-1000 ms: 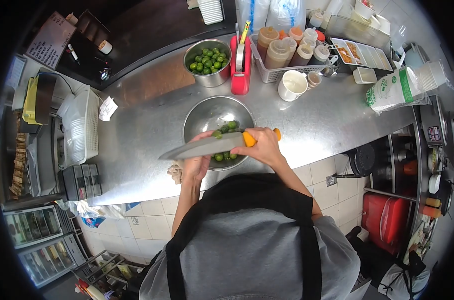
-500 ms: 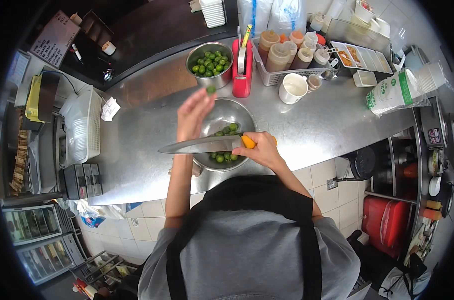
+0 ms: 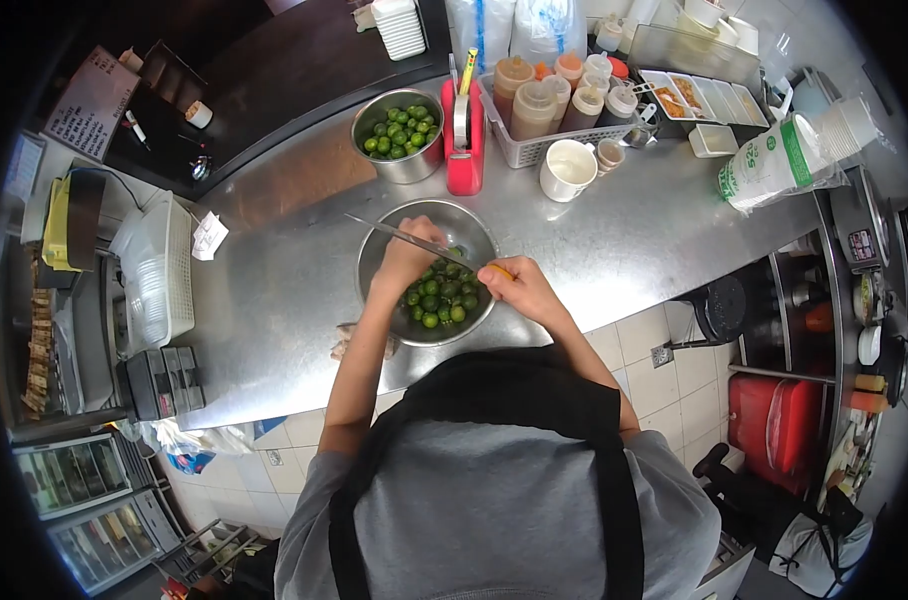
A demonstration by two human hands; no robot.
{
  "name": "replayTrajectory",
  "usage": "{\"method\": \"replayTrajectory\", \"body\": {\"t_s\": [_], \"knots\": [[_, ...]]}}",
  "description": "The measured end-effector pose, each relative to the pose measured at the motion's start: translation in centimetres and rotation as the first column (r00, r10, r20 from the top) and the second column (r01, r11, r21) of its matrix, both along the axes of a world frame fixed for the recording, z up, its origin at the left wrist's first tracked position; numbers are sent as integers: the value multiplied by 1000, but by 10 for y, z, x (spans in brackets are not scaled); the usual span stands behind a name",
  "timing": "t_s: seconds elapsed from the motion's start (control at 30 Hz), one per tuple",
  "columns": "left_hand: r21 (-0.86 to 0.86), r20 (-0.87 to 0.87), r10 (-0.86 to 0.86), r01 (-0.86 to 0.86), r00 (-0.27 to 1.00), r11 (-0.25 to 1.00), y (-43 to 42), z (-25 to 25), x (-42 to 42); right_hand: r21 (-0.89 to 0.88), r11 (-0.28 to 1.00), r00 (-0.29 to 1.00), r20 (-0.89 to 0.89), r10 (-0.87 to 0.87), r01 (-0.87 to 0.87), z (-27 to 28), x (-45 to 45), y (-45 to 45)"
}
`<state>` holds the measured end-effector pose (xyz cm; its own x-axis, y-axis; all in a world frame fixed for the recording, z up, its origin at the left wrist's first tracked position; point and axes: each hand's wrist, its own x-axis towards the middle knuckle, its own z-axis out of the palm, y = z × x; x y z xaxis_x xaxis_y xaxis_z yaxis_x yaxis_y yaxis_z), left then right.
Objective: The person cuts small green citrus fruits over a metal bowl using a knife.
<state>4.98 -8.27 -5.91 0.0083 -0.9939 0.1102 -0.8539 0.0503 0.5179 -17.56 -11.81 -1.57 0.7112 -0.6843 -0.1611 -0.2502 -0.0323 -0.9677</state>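
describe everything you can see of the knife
The knife has a long, grey, metallic-looking blade and an orange-yellow handle, mostly covered by the right hand gripping it. Seen nearly edge-on, the blade slants across the wide metal bowl, its tip reaching past the rim. It crosses in front of the left hand; contact there is unclear.

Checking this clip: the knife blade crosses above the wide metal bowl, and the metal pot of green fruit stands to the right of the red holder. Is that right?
Not quite: the head view shows the metal pot of green fruit to the left of the red holder. The knife blade does cross above the wide metal bowl.
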Motion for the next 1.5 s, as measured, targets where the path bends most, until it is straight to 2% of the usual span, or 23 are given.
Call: {"method": "replayTrajectory", "body": {"t_s": [0.07, 0.1, 0.2, 0.3, 0.33, 0.37, 0.4, 0.43, 0.53, 0.63, 0.73, 0.77, 0.87, 1.07, 1.17, 1.27, 1.37, 1.47, 1.5], "knots": [[80, 36, -31, 28, 999, 996, -4, -8, -6, -32, 999, 1000, -13, 15, -16, 4, 0, 0], [-72, 64, 15, -11, 998, 997, -3, -13, -14, -48, 999, 1000, -20, 23, -24, 6, 0, 1], [-37, 160, 65, -60, 985, 998, -2, -18, -19, -63, 997, 998, -10, 54, -55, 2, 2, 2], [-168, -176, 38, -68, 984, 984, 8, -10, -17, -49, 999, 999, 54, -8, 10, 7, 1, -1], [-30, -452, 110, -139, 885, 990, 15, 5, -19, -16, 999, 997, 78, -27, 28, 5, 0, -3], [124, -676, 207, -167, 707, 978, 24, 22, -21, 19, 999, 994, 101, -45, 43, 0, -2, -5], [278, -826, 316, -152, 466, 949, 32, 36, -23, 54, 997, 990, 123, -62, 56, -3, -2, -7], [312, -898, 329, -106, 292, 944, 40, 42, -20, 77, 993, 986, 139, -94, 84, -4, -2, -7], [302, -952, 291, -124, -95, 945, 62, 60, -25, -14, 995, 991, 93, -101, 103, -5, 3, -5], [277, -947, 249, -122, -203, 953, 76, 51, -24, -253, 966, 997, -32, -72, 62, 9, 8, 6], [267, -951, 231, -164, -207, 950, 82, 47, -32, -427, 904, 993, -103, -60, 10, 25, 15, 15], [213, -967, 189, -135, -172, 968, 84, 45, -32, -476, 879, 990, -120, -69, 3, 28, 17, 16], [272, -940, 228, -155, -253, 950, 89, 44, -37, -589, 808, 992, -97, -80, 8, 25, 20, 16], [271, -945, 210, -243, -250, 931, 91, 47, -47, -635, 772, 997, -27, -71, 37, 28, 23, 19], [245, -959, 195, -255, -206, 936, 93, 47, -50, -666, 744, 997, 0, -76, 57, 25, 24, 20], [198, -974, 155, -289, -164, 937, 92, 52, -52, -647, 761, 997, -16, -77, 48, 32, 23, 22], [224, -974, 206, -419, -90, 880, 91, 57, -56, -531, 847, 988, -127, -81, 1, 31, 24, 26], [187, -978, 207, -475, -11, 860, 92, 57, -58, -270, 963, 995, -93, -45, 18, 23, 27, 30], [152, -987, 160, -467, -23, 871, 93, 52, -58, -162, 987, 999, -50, -13, 5, 15, 28, 30]]}}
